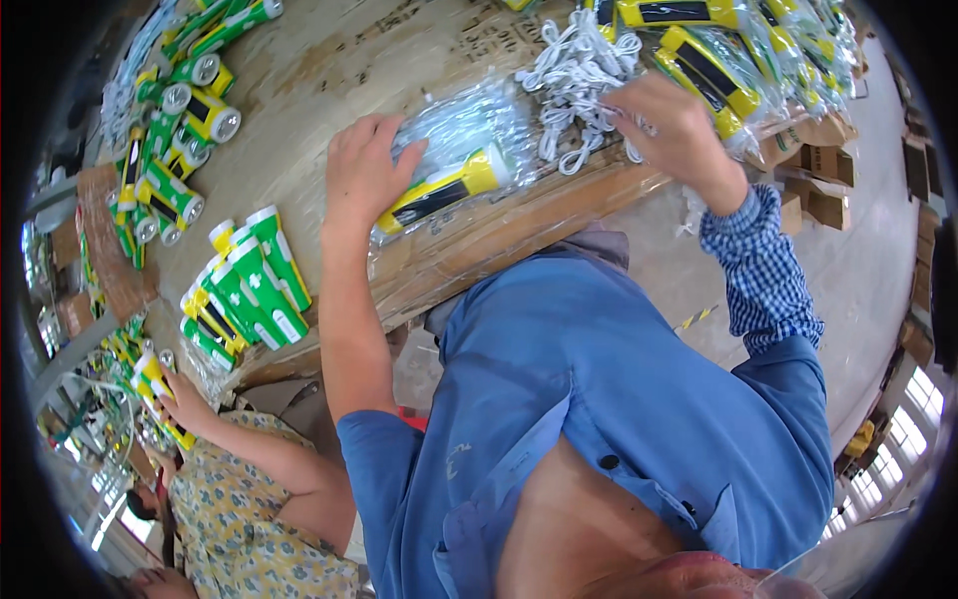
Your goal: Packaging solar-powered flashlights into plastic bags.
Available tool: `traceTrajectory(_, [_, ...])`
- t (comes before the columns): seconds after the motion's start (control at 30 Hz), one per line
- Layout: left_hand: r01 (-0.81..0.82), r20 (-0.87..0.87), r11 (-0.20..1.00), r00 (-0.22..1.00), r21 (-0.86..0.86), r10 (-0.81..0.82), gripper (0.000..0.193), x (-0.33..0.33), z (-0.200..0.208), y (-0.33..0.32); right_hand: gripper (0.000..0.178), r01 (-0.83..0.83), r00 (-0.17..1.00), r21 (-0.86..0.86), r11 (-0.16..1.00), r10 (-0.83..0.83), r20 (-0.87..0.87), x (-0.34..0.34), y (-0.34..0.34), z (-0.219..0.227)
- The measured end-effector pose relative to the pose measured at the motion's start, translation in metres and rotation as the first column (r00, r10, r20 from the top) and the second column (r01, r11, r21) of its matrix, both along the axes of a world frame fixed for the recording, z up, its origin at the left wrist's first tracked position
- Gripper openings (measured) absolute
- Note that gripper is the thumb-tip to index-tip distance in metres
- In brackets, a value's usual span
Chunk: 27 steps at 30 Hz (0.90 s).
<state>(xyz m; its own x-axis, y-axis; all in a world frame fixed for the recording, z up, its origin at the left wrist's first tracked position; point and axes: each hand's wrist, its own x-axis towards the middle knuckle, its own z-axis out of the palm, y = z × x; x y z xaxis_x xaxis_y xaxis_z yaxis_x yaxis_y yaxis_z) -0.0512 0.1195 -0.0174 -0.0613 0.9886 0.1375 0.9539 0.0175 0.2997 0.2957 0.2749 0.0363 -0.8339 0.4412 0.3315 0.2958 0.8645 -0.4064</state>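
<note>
My left hand (369, 165) lies on a stack of clear plastic bags (464, 120), its thumb apart from the other fingers. Beside that palm is a yellow-and-green flashlight (444, 190) with a black panel, lying on the plastic near the table's front edge. Over at a tangled pile of white cables (574, 80), my right hand (674, 135) has its fingertips pinched together on a white cable (634, 125). Part of that cable is hidden by the fingers.
Bagged flashlights (704, 75) are heaped at the right end of the cardboard-covered table (399, 60). A row of green-and-yellow flashlights (249, 280) stands at left, with more loose ones (165, 190) beyond. A co-worker's hand (185, 399) holds a flashlight at lower left. Cardboard boxes (823, 185) sit on the floor.
</note>
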Motion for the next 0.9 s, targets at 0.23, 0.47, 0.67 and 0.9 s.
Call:
traceTrajectory(0.23, [-0.167,0.218,0.977,0.967,0.131,0.136,0.030,0.006,0.043,-0.038,0.020,-0.007,0.998,-0.094,0.996,0.012,0.055,-0.041,-0.037,-0.036])
traceTrajectory(0.47, [-0.084,0.046,0.988,0.996,0.126,0.079,0.036,0.034,0.038,-0.052,0.020,0.001,0.991,-0.059,0.998,0.007,0.137,-0.026,-0.033,-0.046])
traceTrajectory(0.67, [-0.076,0.039,0.991,0.997,0.109,0.072,0.036,0.031,0.021,-0.038,0.016,-0.081,0.944,0.057,0.995,0.059,0.325,-0.017,-0.030,-0.042])
traceTrajectory(0.9, [-0.109,0.143,0.994,0.984,0.000,0.108,0.027,0.026,0.021,-0.029,0.016,-0.045,0.912,0.070,0.997,0.012,0.411,-0.021,-0.033,-0.032])
